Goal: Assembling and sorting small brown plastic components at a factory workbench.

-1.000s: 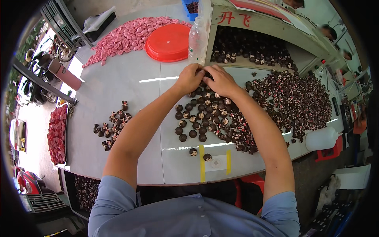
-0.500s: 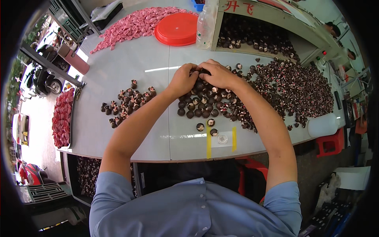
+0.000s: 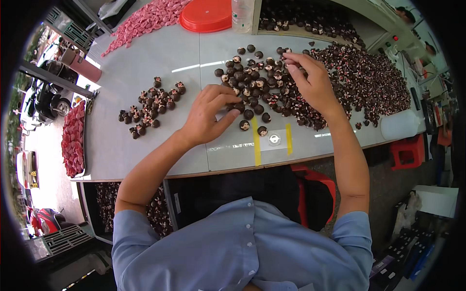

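Small dark brown balls, like doll heads with cream faces, lie in a loose cluster (image 3: 252, 80) mid-table. My left hand (image 3: 208, 114) is at the cluster's near left side, its thumb and fingers curved around one dark ball (image 3: 236, 107). At the far right of the cluster is my right hand (image 3: 313, 82), fingers stretched forward and thumb apart. Its fingertips are beside a ball at the cluster's far edge; no held thing shows. Two face balls (image 3: 244, 125) lie nearer me, by a round clear piece (image 3: 274, 139) between yellow tape strips.
A broad heap of dark balls with pink bits (image 3: 369, 87) covers the right. At left are a smaller ball group (image 3: 155, 104) and a tray of red-pink pieces (image 3: 74, 140). Farther back lie pink pieces (image 3: 145, 24), a red lid (image 3: 206, 17) and a clear bottle (image 3: 241, 17).
My hands were together over the far part of the cluster and have parted. The left came nearer me and leftward, the right went rightward. The balls beneath are now spread out and uncovered.
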Demonstrator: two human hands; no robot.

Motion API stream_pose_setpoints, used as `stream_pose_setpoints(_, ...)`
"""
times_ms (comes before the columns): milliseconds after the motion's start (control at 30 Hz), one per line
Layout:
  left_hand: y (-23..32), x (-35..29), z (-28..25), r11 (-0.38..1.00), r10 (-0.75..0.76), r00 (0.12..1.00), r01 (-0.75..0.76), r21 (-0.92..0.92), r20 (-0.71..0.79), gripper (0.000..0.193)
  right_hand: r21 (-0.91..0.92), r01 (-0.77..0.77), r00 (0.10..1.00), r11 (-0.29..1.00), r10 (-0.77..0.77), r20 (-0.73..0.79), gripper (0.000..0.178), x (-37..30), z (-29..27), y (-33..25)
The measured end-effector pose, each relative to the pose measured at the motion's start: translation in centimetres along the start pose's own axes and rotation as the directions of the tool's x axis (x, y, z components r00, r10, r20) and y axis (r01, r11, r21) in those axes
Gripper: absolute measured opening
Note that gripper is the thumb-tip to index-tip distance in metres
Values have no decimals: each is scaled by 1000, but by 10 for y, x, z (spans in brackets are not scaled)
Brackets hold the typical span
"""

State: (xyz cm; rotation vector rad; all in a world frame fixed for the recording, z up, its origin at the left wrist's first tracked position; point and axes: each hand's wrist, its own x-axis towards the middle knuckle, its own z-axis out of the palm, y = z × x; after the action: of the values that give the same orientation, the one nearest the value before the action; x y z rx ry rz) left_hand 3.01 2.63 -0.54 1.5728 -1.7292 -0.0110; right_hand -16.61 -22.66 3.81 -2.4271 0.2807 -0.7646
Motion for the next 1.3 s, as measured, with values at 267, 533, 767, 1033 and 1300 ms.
stream_pose_setpoints(267,35,16,26,954,278,891,-299,4,359,48,-136,-246,943,960,205,-261,20,-124,-25,-13)
stream_pose_setpoints(533,37,15,38,938,337,930,-345,31,147,38,-302,-222,948,927,132,-290,22,-165,-2,-28)
stream_pose_setpoints(767,56,-8,15,964,177,955,-120,-236,237,30,-480,-198,960,855,69,-273,33,-153,19,-33)
stream_pose_setpoints(1033,43,-16,14,926,108,926,39,-376,362,26,-619,-264,945,740,68,-321,34,-139,34,-36)
stream_pose_setpoints(1300,37,-30,23,926,101,956,10,-376,274,27,-704,-276,945,654,50,-324,22,-128,38,-34)
